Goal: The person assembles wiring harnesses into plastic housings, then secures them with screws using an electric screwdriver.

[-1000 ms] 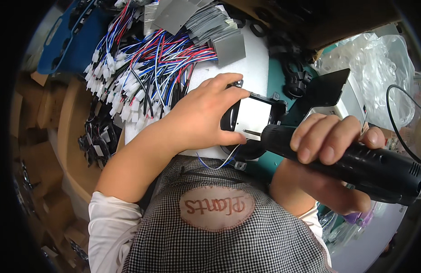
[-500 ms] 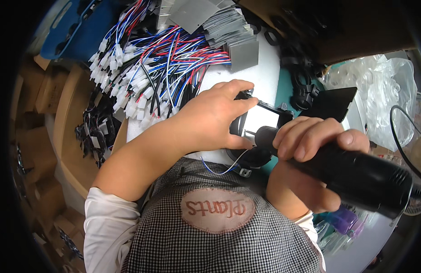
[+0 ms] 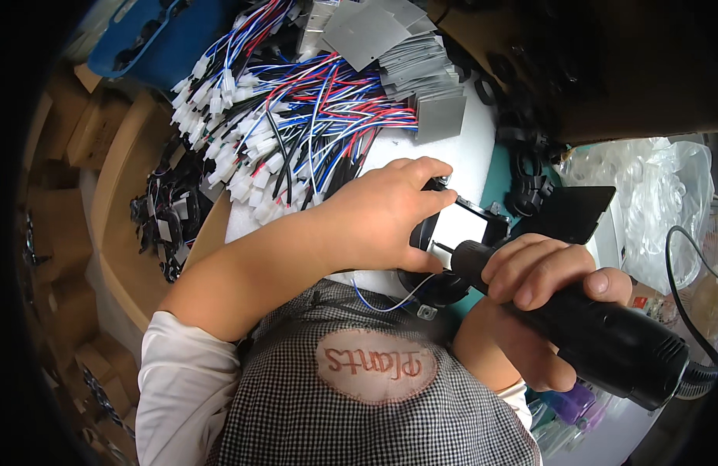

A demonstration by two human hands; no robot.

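Left hand (image 3: 386,213) lies flat over the black framed part (image 3: 460,233), fingers curled on its top edge and thumb along the near side, pinning it to the white foam pad (image 3: 471,147). That part sits just right of centre, its pale inner panel showing at three o'clock of the hand. Right hand (image 3: 541,276) is wrapped tight around the black electric screwdriver (image 3: 592,334), whose body runs off toward five o'clock; its tip meets the frame's near edge at about eight o'clock of the panel. A thin blue and white wire (image 3: 390,299) loops out below the part, at six o'clock of the left hand. At eleven o'clock, a big tangle of red, blue, black and white wire harnesses (image 3: 289,132) with white plugs. At twelve, a stack of grey square sheets (image 3: 405,54). At two o'clock, black rings (image 3: 530,182); further right, clear plastic bags (image 3: 654,194).
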